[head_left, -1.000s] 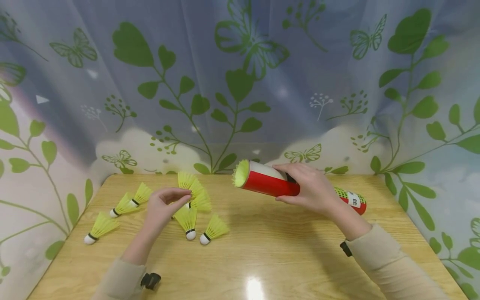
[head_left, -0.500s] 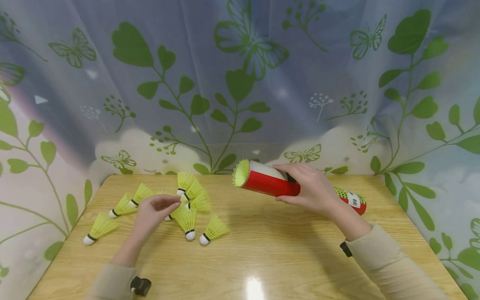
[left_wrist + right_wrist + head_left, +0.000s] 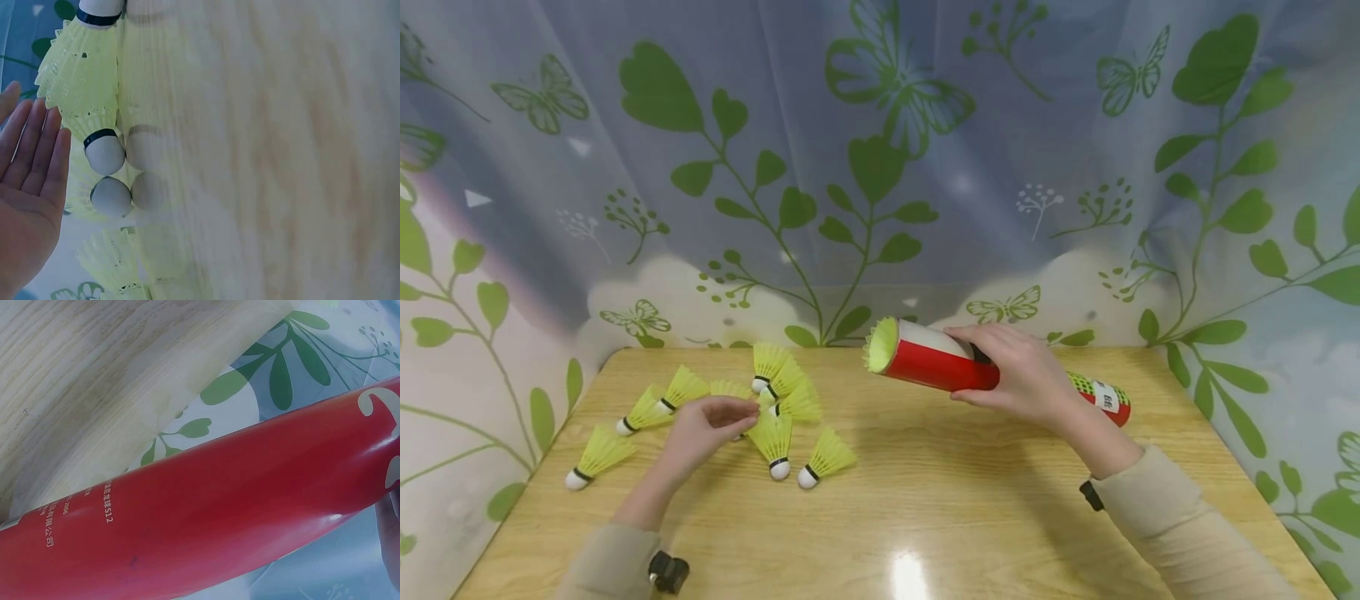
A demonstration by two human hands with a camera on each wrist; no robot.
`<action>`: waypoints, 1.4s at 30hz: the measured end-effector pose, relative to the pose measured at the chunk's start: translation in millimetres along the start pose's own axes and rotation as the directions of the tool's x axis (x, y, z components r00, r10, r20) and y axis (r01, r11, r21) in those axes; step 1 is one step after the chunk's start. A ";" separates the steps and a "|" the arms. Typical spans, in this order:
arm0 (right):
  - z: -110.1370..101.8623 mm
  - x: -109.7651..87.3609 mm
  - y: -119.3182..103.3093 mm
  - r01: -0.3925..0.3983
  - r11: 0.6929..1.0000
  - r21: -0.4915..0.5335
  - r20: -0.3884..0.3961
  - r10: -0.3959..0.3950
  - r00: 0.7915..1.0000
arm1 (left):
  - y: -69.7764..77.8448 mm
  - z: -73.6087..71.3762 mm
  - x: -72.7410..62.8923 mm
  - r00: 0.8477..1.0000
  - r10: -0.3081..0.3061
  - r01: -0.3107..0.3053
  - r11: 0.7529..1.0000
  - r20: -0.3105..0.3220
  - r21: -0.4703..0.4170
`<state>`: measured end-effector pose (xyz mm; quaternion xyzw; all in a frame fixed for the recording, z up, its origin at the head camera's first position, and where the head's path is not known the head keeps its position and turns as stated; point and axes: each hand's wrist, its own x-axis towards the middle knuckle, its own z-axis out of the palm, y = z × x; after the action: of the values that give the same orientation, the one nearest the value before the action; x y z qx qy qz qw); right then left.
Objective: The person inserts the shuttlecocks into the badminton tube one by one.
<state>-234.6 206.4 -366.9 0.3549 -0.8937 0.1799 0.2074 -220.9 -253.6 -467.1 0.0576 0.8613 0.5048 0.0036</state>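
My right hand [image 3: 1021,375] grips a red and white shuttlecock tube [image 3: 934,360], raised and tilted with its open end to the left. A yellow shuttlecock skirt [image 3: 883,345] fills that mouth. The tube's dotted, labelled far end [image 3: 1108,400] shows behind the wrist. In the right wrist view the red tube wall [image 3: 206,506] crosses the frame. My left hand [image 3: 706,433] hovers among several yellow shuttlecocks with white heads. The left wrist view shows its fingers [image 3: 44,153] extended, holding nothing, beside a shuttlecock [image 3: 105,153]. Its fingertips overlap a front shuttlecock [image 3: 773,437] in the head view.
On the wooden table [image 3: 895,508], shuttlecocks lie to the left of my left hand, one of them a front-left shuttlecock [image 3: 598,457]. Another shuttlecock [image 3: 827,457] lies to its right. A leaf-patterned curtain [image 3: 865,208] hangs behind the table and along both sides.
My left hand has drawn left and slightly toward me, uncovering more of the shuttlecocks at the back. My right hand and the tube stay nearly still.
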 end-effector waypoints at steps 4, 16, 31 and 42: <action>0.3 0.3 0.1 -0.004 1.000 -0.006 0.005 0.004 1.000 | -1.4 -0.5 0.9 1.000 0.010 -0.011 0.999 0.027 0.031; 2.4 0.2 0.8 -0.002 1.000 0.011 0.002 0.002 1.000 | -9.3 -3.8 0.5 0.995 0.048 -0.061 0.987 0.093 0.149; 4.3 1.4 0.9 0.022 1.000 -0.007 -0.015 -0.022 1.000 | -1.6 -5.4 2.8 0.991 0.078 -0.104 0.962 0.109 0.254; -0.7 3.0 5.4 0.031 0.999 0.020 -0.033 -0.030 0.999 | -5.8 -3.6 5.6 0.990 0.061 -0.085 0.975 0.124 0.206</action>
<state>-240.3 208.8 -365.8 0.3676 -0.8827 0.1918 0.2211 -227.2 -259.0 -470.1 0.1187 0.9055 0.4063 0.0293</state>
